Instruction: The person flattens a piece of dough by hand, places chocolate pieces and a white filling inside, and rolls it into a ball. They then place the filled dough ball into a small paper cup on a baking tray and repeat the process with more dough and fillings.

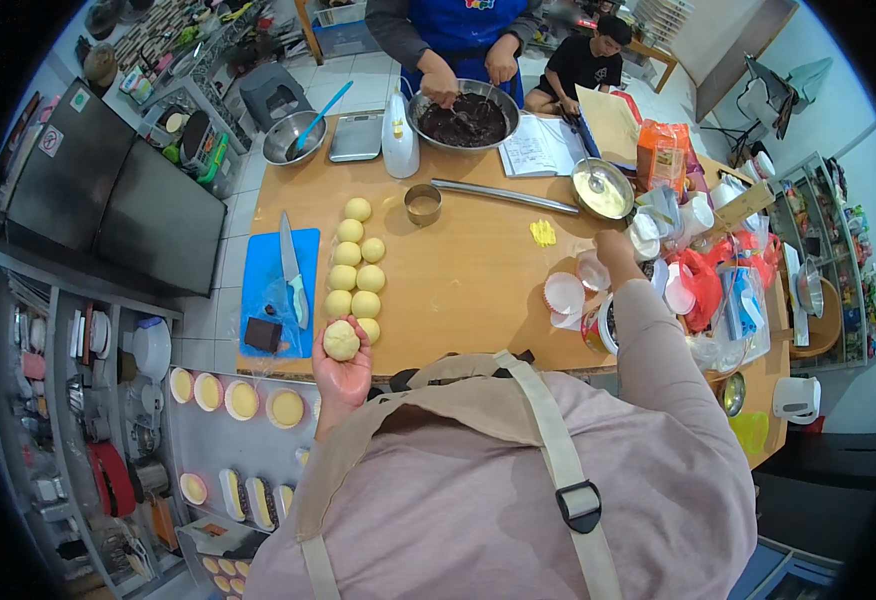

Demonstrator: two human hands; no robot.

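In my left hand (344, 382), palm up with curled fingers, rests a pale yellow dough ball (341, 340) with a rough top. Several smoother dough balls (366, 305) stand in two columns just beyond it. My right arm stretches out to the right, where my right hand (613, 248) is over the table near white paper cups (564, 293) and a metal bowl (603, 190) with pale contents. Its fingers are mostly hidden, so what it touches is unclear. Left of the dough lies a blue cutting board (258, 262) bearing a knife (291, 262) and a dark brown block (263, 336).
A metal ring (423, 205), a metal rod (504, 196) and a yellow smear (542, 233) are on the table (468, 290). Opposite, a person stirs dark filling in a bowl (463, 118); another sits behind. Tarts and filled pastries lie on a tray (243, 440) at lower left.
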